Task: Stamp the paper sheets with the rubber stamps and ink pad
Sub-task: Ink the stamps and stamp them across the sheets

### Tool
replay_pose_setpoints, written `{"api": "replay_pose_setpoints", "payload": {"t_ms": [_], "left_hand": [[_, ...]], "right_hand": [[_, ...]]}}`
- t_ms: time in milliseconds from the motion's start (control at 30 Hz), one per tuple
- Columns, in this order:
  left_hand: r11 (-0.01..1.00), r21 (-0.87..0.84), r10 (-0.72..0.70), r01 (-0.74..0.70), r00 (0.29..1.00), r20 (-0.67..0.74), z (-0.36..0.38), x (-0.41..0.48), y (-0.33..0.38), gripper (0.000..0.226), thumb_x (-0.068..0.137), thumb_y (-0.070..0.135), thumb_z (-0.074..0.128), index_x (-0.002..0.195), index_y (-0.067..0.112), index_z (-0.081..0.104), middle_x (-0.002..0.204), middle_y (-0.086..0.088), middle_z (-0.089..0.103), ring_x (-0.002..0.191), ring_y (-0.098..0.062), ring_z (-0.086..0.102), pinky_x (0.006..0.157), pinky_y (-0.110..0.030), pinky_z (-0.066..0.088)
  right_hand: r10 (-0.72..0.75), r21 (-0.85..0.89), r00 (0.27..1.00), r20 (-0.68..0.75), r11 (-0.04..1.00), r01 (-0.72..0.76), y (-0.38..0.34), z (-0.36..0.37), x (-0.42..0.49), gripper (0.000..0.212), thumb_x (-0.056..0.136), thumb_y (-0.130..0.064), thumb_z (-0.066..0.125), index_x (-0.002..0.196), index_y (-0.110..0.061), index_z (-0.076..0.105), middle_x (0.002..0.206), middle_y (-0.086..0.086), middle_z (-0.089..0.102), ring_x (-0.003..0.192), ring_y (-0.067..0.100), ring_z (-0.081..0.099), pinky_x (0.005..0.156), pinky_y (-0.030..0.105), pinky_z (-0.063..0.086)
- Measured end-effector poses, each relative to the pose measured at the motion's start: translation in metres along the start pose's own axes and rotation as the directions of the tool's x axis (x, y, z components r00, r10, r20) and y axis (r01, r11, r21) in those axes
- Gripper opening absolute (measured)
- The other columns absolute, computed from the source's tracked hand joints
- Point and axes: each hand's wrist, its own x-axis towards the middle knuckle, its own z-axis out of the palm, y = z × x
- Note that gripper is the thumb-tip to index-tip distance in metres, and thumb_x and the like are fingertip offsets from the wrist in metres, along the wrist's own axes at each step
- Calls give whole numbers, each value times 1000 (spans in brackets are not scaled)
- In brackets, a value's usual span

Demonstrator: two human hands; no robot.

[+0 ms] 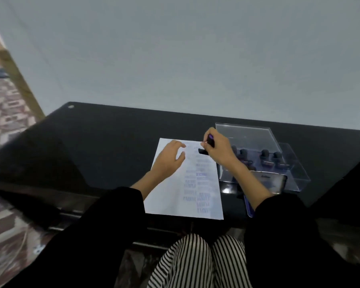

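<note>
On the black glossy desk (92,152) a white paper sheet (170,196) lay flat just in front of the person, its near edge close to the desk's near edge. Blurred blue stamp marks (202,175) ran in rows down its right half. The left hand (167,160) rested palm down on the far left part of the sheet, fingers relaxed and a little spread, holding nothing. The right hand (217,149) gripped a rubber stamp (203,151) by its dark handle, fingers curled round it, and the stamp's dark base sat on the sheet near its far right corner. Just right of the sheet stood a clear plastic box (247,134) with several dark-handled stamps (265,155) upright inside. A flat case with a shiny lid (266,180) lay at the box's near side, partly hidden by the right forearm. Black sleeves covered both arms, and striped trousers (195,260) showed below the desk.
</note>
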Motion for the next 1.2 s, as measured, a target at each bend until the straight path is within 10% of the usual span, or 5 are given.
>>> {"api": "replay_pose_setpoints", "payload": {"t_ms": [400, 1200], "left_hand": [[938, 317, -189, 141, 974, 125, 5, 39, -89, 49, 101, 26, 31, 147, 13, 22, 157, -3, 17, 146, -18, 6, 118, -35, 12], [872, 488, -160, 47, 968, 192, 23, 36, -104, 55, 101, 39, 20, 150, 14, 9, 158, -3, 4, 146, -17, 0, 119, -39, 4]], "right_hand": [[108, -49, 983, 146, 994, -102, 25, 87, 74, 13, 86, -7, 64, 86, -13, 51, 87, 0, 53, 82, 16, 54, 78, 35, 54], [11, -225, 996, 90, 974, 10, 34, 131, 66, 13, 92, -6, 52, 103, -1, 50, 106, 16, 58, 85, 14, 49, 74, 16, 37]]}}
